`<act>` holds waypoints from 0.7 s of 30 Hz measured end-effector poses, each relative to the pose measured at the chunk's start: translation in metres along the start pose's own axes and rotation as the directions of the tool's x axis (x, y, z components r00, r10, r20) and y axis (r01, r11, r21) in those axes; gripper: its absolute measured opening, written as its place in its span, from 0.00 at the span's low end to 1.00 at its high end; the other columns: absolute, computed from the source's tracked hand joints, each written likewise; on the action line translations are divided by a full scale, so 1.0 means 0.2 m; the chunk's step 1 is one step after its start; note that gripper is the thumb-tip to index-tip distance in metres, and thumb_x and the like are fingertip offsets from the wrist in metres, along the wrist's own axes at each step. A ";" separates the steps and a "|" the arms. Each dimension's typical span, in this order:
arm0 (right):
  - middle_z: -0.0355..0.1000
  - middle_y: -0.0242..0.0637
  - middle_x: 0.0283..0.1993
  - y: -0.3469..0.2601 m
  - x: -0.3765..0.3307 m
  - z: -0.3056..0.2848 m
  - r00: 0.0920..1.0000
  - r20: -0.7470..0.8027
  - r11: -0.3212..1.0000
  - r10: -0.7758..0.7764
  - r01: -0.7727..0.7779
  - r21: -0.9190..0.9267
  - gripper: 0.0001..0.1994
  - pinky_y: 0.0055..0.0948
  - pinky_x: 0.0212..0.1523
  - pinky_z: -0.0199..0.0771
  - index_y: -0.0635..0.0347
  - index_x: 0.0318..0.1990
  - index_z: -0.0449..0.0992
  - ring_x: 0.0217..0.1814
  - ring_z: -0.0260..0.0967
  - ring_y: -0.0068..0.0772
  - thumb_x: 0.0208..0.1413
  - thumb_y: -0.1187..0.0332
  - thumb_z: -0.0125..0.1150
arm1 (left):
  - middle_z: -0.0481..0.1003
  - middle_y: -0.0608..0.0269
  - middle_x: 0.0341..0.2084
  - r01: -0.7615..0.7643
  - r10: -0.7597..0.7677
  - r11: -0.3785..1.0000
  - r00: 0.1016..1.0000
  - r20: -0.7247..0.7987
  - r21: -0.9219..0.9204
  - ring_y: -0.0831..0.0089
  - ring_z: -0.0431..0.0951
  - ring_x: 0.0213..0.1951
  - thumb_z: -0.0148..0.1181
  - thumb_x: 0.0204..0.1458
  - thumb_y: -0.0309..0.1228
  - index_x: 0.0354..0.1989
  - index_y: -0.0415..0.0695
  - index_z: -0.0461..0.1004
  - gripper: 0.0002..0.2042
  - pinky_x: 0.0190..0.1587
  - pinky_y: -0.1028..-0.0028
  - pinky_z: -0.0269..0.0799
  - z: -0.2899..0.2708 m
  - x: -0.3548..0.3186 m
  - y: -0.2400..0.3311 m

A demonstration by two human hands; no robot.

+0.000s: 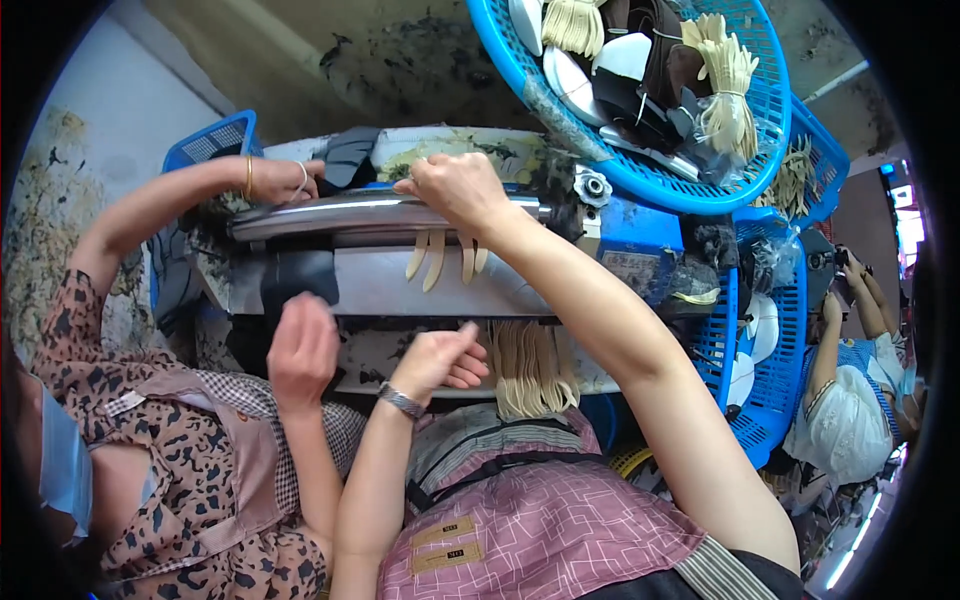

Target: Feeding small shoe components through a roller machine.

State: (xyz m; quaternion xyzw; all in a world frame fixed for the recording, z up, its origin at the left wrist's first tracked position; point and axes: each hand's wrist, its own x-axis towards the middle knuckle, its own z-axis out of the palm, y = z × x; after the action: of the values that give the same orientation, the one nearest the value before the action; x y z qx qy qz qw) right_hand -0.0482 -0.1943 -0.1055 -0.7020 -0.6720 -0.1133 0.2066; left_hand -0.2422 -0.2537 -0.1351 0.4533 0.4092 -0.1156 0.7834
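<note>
My right hand (462, 192) reaches over a shiny metal roller (360, 214) on a machine. Its fingers are curled together at the roller's far side, and what they hold, if anything, is hidden. Below the roller, several narrow beige strips (433, 262) hang over the pale metal front plate (370, 285). My left hand (440, 360), with a metal band at the wrist, is in front of that plate, thumb and fingers apart and nothing visible in it. Just to its right, a row of long beige strips (525, 365) hangs over the front ledge, above my pink apron (530, 510).
At left, a co-worker's hands (285, 182) are at the same roller, near dark flat pieces (298, 282). A large blue basket (560, 130) of strip bundles and white and dark pieces stands far right. Blue crates (790, 350) and a black knob (593, 186) are at right.
</note>
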 end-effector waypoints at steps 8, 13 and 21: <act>0.66 0.32 0.15 -0.04 0.03 -0.21 0.933 -0.301 0.977 -0.196 0.159 -0.143 0.17 0.24 0.14 0.65 0.55 0.13 0.67 0.16 0.68 0.29 0.41 0.53 0.57 | 0.73 0.48 0.26 0.000 0.397 0.696 0.833 -0.385 0.718 0.53 0.73 0.31 0.54 0.40 0.41 0.30 0.44 0.74 0.14 0.33 0.61 0.68 0.14 0.39 -0.51; 0.68 0.38 0.18 0.10 0.09 -0.40 0.895 -0.411 0.984 -0.174 0.169 -0.049 0.10 0.26 0.16 0.66 0.61 0.22 0.71 0.18 0.68 0.33 0.46 0.64 0.55 | 0.73 0.59 0.24 -0.039 0.442 0.777 0.745 -0.500 0.629 0.59 0.73 0.27 0.64 0.34 0.42 0.34 0.45 0.68 0.20 0.30 0.64 0.69 0.28 0.47 -0.57; 0.72 0.39 0.22 0.66 0.08 -0.83 0.750 -0.258 0.751 0.609 -0.440 0.492 0.14 0.23 0.27 0.68 0.65 0.28 0.75 0.24 0.69 0.24 0.52 0.62 0.49 | 0.73 0.51 0.27 0.186 0.217 0.719 0.856 -0.470 0.670 0.53 0.73 0.33 0.61 0.32 0.50 0.37 0.44 0.67 0.26 0.34 0.62 0.68 0.31 0.44 -0.57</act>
State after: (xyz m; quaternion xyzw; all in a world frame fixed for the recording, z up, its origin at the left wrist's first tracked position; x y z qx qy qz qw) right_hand 0.1028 -0.2540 0.0306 -0.7683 -0.3924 -0.0506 0.5032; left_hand -0.2155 -0.3507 -0.2547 0.7305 0.5262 -0.1275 0.4163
